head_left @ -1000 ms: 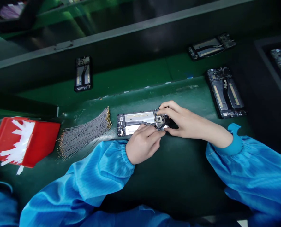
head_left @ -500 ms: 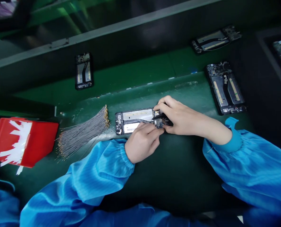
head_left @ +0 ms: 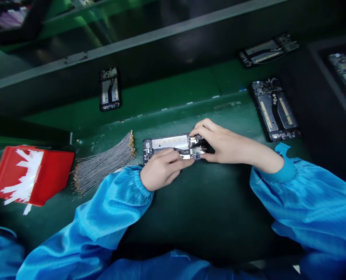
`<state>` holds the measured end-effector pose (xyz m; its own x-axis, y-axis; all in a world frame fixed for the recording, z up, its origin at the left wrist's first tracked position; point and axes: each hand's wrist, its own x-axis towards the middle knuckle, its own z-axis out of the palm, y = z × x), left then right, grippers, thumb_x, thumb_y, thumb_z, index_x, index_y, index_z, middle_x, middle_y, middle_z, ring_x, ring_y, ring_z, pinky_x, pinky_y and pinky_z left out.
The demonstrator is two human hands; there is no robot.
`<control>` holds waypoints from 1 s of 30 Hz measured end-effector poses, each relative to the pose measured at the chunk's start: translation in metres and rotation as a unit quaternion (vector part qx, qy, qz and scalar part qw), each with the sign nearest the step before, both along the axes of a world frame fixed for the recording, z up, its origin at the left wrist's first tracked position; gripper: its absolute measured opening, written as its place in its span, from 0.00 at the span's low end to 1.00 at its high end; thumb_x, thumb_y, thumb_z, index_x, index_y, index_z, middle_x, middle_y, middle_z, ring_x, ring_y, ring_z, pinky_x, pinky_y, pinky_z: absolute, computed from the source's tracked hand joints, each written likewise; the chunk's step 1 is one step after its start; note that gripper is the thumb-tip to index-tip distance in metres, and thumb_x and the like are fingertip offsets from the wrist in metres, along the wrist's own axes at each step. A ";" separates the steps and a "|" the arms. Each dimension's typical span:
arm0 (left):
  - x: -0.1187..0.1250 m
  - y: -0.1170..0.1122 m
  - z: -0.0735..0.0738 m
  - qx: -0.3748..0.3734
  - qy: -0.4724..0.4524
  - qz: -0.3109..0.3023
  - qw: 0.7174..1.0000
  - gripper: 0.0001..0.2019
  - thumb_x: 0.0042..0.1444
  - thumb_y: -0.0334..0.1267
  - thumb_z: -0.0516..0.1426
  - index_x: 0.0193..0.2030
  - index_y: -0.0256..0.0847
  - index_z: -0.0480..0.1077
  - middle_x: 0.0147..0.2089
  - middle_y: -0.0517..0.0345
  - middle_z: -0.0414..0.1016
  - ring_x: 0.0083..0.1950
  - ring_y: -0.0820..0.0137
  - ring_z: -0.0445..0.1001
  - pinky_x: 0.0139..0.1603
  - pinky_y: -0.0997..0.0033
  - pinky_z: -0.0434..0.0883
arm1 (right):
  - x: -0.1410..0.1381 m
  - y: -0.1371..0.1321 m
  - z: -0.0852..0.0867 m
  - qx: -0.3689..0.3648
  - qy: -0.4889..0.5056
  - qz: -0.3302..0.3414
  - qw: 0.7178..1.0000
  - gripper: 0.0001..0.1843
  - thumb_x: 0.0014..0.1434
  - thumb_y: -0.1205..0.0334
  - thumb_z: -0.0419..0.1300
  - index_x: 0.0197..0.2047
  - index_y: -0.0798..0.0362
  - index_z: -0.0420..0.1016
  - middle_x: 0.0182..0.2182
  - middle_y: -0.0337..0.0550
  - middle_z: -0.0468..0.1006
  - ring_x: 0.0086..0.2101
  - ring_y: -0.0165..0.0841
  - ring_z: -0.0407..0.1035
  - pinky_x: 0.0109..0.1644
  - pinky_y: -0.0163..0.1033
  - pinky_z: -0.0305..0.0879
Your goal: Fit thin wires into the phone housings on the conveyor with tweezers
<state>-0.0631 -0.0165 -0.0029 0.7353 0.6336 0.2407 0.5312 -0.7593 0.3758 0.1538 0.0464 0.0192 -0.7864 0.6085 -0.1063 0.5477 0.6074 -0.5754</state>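
An opened phone (head_left: 171,141) lies lengthwise on the green mat, its battery bay bare and a dark flex cable running along it. My right hand (head_left: 216,140) arches over its circuit board end, thumb and fingers gripping the two long edges. A dark, thin, pointed piece shows under that palm; I cannot tell whether it is a tool. My left hand (head_left: 164,168) is closed over the lower long edge, its fingertips on the phone near the board and the cable. To the left lies a bundle of thin grey cables (head_left: 105,163) with gold-coloured ends.
A red bin (head_left: 55,171) with white paper strips stands at the far left. Other opened phones lie about: a small-looking phone (head_left: 110,90) at the back, another phone (head_left: 266,50) on the ledge, a phone (head_left: 275,109) at right. A blue sleeve (head_left: 4,249) shows lower left.
My left hand has slid left along the phone, away from my right hand, uncovering more of the board end. The right hand keeps its grip. The view has shifted slightly.
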 end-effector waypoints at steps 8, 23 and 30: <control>0.003 0.001 0.000 0.023 -0.014 0.008 1.000 0.13 0.59 0.30 0.47 0.46 0.36 0.69 0.28 0.56 0.64 0.31 0.73 0.62 0.32 0.73 0.67 | -0.002 -0.001 0.000 0.010 -0.020 -0.011 1.000 0.24 0.48 0.63 0.57 0.50 0.52 0.58 0.45 0.47 0.59 0.43 0.38 0.60 0.43 0.43 0.61; 0.002 0.001 0.000 0.053 0.009 -0.006 0.999 0.13 0.59 0.30 0.47 0.44 0.35 0.69 0.28 0.56 0.65 0.30 0.72 0.62 0.31 0.72 0.68 | -0.007 -0.002 -0.004 0.036 -0.041 -0.023 0.998 0.23 0.46 0.60 0.57 0.47 0.50 0.59 0.44 0.47 0.59 0.41 0.39 0.60 0.42 0.44 0.60; 0.003 0.001 0.001 0.051 0.023 -0.002 0.998 0.13 0.58 0.29 0.47 0.45 0.37 0.69 0.29 0.56 0.65 0.30 0.71 0.62 0.32 0.72 0.68 | -0.012 -0.001 -0.003 0.067 -0.061 -0.028 0.995 0.23 0.46 0.57 0.58 0.45 0.52 0.60 0.42 0.48 0.60 0.39 0.39 0.60 0.40 0.43 0.59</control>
<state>-0.0601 -0.0155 -0.0021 0.7494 0.6047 0.2696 0.5432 -0.7944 0.2718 0.1416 0.0454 0.0157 -0.7371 0.6660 -0.1145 0.6439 0.6407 -0.4182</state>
